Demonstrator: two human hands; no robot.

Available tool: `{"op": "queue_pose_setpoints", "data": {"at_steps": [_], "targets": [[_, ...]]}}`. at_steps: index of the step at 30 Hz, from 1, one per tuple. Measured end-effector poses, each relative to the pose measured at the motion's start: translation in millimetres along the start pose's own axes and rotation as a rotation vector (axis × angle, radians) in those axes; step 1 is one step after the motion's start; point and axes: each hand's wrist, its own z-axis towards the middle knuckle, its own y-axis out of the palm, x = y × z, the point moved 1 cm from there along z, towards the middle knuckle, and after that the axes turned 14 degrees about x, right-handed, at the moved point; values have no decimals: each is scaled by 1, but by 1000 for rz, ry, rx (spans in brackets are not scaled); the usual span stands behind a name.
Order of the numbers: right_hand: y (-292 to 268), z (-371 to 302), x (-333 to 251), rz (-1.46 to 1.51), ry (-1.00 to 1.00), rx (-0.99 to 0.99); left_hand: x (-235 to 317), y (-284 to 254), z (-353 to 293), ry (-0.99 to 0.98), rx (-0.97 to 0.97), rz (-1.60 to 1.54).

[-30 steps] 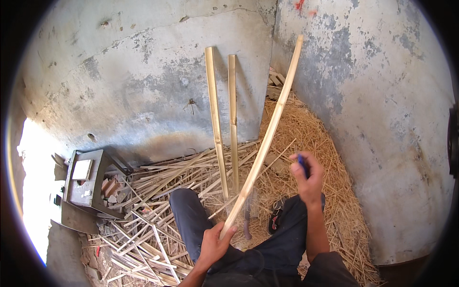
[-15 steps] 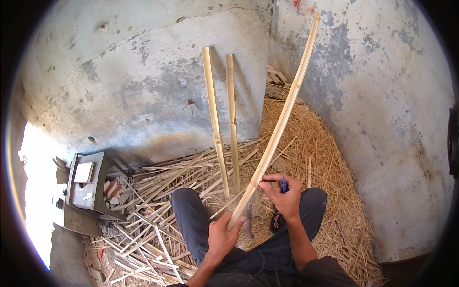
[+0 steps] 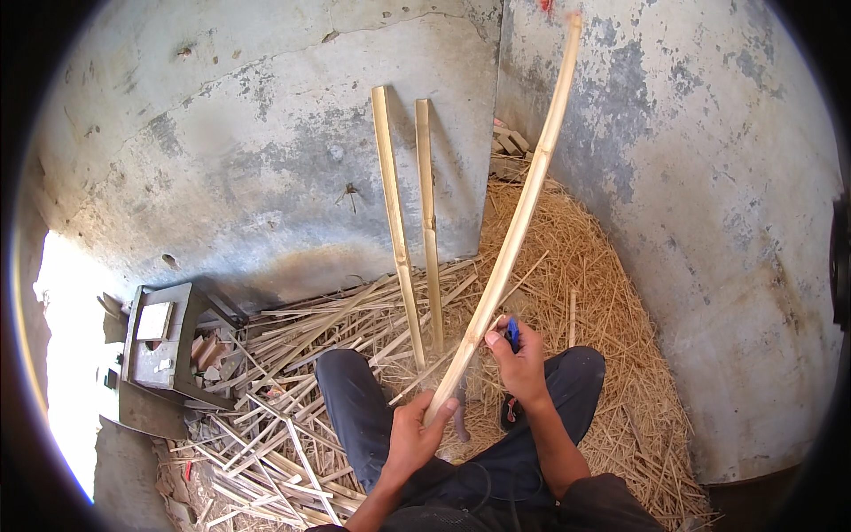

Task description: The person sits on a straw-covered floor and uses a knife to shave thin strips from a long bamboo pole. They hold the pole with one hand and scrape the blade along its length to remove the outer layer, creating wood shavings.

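A long split bamboo strip (image 3: 519, 222) slants up from my lap toward the far right, its top end high before the walls. My left hand (image 3: 418, 436) is closed around its lower end. My right hand (image 3: 521, 363) is beside the strip a little higher up, fingers bent around a small blue object (image 3: 512, 332) whose kind I cannot make out. The right thumb and fingertips are at the strip's edge. Between my knees a tool with a brownish handle (image 3: 461, 427) stands partly hidden behind the strip.
Two bamboo strips (image 3: 394, 204) (image 3: 429, 204) lean on the far wall. Many thin bamboo slats (image 3: 284, 434) litter the floor at left, and a heap of shavings (image 3: 612, 372) fills the right corner. An overturned-looking wooden stool (image 3: 168, 332) is at left, with brick pieces (image 3: 210, 353) beside it.
The strip's upper end has swung slightly left. My right hand has shifted a little up and left, and the blue object in it has turned and shows more.
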Motion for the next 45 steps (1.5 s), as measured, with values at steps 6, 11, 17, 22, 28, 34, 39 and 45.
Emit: {"op": "queue_pose_setpoints", "data": {"at_steps": [6,11,17,22,28,34,39,45], "targets": [[0,-2,2,306,264,-6,-4,1,-4,-269,-276,-361],[-1,4,-3,312,187,152,-2,4,-1,-262,-281,-289],[-46,48,-27,414,67,425,6,-6,-9,-140,-224,-147],[-73,68,18,-225,-226,330,8,-9,-8,-122,-210,-129],[-51,25,-6,59,139,-63,15,-6,-3,-115,-208,-115],[-18,15,-23,108,121,-235,21,-1,2,-57,-201,-107],[-11,20,-24,126,103,-180,37,-1,10,121,-121,144],[-22,11,-22,53,-235,-103,57,-1,10,-2,-103,16]]}}
